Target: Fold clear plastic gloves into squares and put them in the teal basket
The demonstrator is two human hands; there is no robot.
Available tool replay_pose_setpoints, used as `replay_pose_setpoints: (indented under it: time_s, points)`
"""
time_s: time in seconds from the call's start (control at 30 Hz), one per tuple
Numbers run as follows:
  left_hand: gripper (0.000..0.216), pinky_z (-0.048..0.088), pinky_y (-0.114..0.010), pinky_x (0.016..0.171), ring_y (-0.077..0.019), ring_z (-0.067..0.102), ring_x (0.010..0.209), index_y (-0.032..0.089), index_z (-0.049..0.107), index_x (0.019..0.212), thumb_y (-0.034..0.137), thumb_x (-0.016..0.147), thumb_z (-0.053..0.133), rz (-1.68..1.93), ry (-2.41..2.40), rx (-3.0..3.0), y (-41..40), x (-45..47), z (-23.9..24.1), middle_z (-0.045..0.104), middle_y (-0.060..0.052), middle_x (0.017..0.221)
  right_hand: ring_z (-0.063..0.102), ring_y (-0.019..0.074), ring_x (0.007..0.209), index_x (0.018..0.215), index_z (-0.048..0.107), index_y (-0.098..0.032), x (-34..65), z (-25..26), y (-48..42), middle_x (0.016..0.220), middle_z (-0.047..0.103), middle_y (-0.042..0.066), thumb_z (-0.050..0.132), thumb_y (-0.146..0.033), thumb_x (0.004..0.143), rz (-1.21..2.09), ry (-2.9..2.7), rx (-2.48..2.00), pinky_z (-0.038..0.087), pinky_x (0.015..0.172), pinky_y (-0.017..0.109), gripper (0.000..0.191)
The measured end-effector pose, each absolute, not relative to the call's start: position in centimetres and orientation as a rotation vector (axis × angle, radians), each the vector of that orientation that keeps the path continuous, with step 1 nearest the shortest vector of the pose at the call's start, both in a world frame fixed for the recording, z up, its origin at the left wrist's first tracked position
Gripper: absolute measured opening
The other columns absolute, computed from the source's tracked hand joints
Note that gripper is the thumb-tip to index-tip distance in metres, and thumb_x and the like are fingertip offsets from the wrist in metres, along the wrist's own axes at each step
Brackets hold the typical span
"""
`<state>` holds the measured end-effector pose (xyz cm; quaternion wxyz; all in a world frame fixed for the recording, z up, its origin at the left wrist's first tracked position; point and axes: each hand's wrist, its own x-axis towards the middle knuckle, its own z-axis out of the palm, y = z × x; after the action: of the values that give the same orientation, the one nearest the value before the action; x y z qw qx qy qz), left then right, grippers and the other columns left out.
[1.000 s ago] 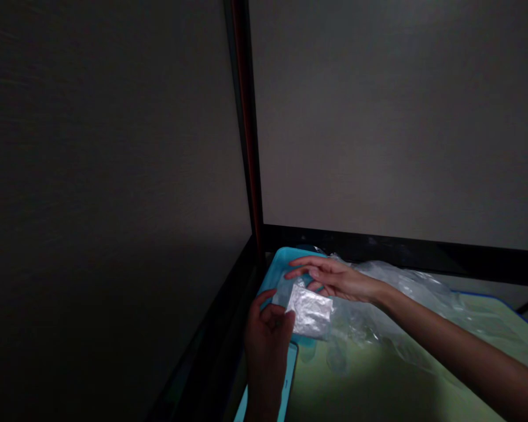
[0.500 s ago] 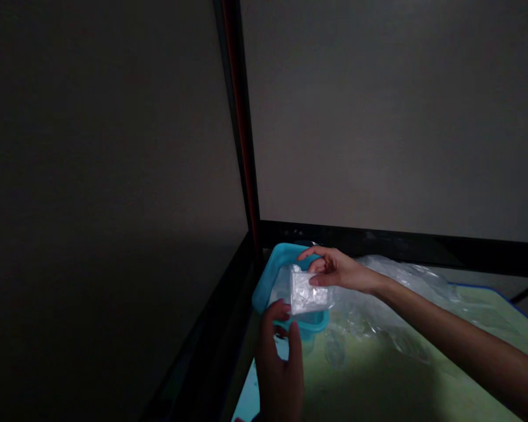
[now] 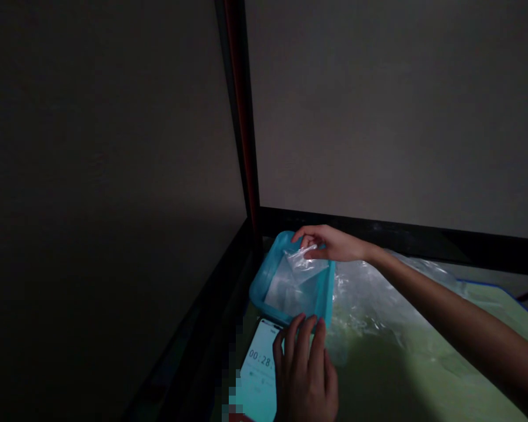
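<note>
A folded clear plastic bag (image 3: 305,266) is pinched between the thumb and fingers of my right hand (image 3: 332,243), over the blue plastic basket (image 3: 257,291). Inside the basket lie more clear plastic pieces (image 3: 284,291), flat on the bottom. In front of the basket's near edge is my left hand (image 3: 305,372), back upward, fingers stretched out and holding nothing. Its fingertips are close to the rim; whether they touch it I cannot tell. Beside that hand, a phone (image 3: 257,375) shows a running timer and is partly covered by it.
Crumpled clear plastic sheeting (image 3: 369,293) spreads to the right of the basket on a yellow-green surface (image 3: 374,375) with a blue edge. Grey panels (image 3: 391,117) in dark frames rise behind and on the left, meeting at a post (image 3: 242,117).
My right hand has moved slightly up and left with the bag, which is now tilted over the basket. My left hand has shifted right and turned palm down, uncovering more of the phone.
</note>
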<state>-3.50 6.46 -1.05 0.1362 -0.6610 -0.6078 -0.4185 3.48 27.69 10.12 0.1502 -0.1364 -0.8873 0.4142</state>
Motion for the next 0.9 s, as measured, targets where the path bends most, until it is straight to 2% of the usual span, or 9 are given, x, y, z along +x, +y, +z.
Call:
replay_pose_setpoints:
  time_s: [0.13, 0.43, 0.63, 0.9]
  points:
    - [0.029, 0.036, -0.037, 0.086, -0.0230, 0.055, 0.098, 0.015, 0.060, 0.103, 0.007, 0.080, 0.044, -1.388, -1.756, -1.835, 6.3, -3.1, -1.2, 0.065, -0.008, 0.098, 0.056, 0.0120, 0.072, 0.098, 0.054, -0.015, 1.9, 9.9, 27.6, 0.077, 0.057, 0.000, 0.061, -0.009, 0.073, 1.114, -2.817, -0.300, 0.045, 0.065, 0.024, 0.027]
    - [0.028, 0.035, -0.037, 0.085, -0.0228, 0.056, 0.094, 0.014, 0.062, 0.098, 0.007, 0.078, 0.045, -1.424, -1.736, -1.847, 6.1, -3.0, -1.5, 0.066, -0.007, 0.093, 0.057, 0.0124, 0.066, 0.094, 0.060, -0.009, -0.6, 7.6, 26.4, 0.074, 0.061, 0.001, 0.062, 0.002, 0.063, 1.191, -3.297, -0.162, 0.043, 0.059, 0.022, 0.033]
    - [0.028, 0.033, -0.038, 0.084, -0.0216, 0.057, 0.090, 0.015, 0.064, 0.093, 0.006, 0.078, 0.042, -1.630, -1.661, -1.732, 6.5, -1.7, -2.0, 0.067, -0.006, 0.087, 0.055, 0.0119, 0.065, 0.103, 0.061, -0.010, -1.0, 6.3, 26.0, 0.074, 0.060, 0.000, 0.060, 0.006, 0.060, 1.129, -3.377, -0.138, 0.042, 0.059, 0.021, 0.046]
    - [0.028, 0.036, -0.037, 0.084, -0.0222, 0.057, 0.093, 0.015, 0.064, 0.095, 0.006, 0.077, 0.045, -1.496, -1.745, -1.822, 6.1, -2.5, -1.3, 0.066, -0.007, 0.090, 0.058, 0.0141, 0.071, 0.090, 0.067, -0.010, -1.1, 6.3, 26.1, 0.076, 0.065, 0.002, 0.058, 0.005, 0.059, 1.031, -3.400, -0.221, 0.043, 0.062, 0.022, 0.036]
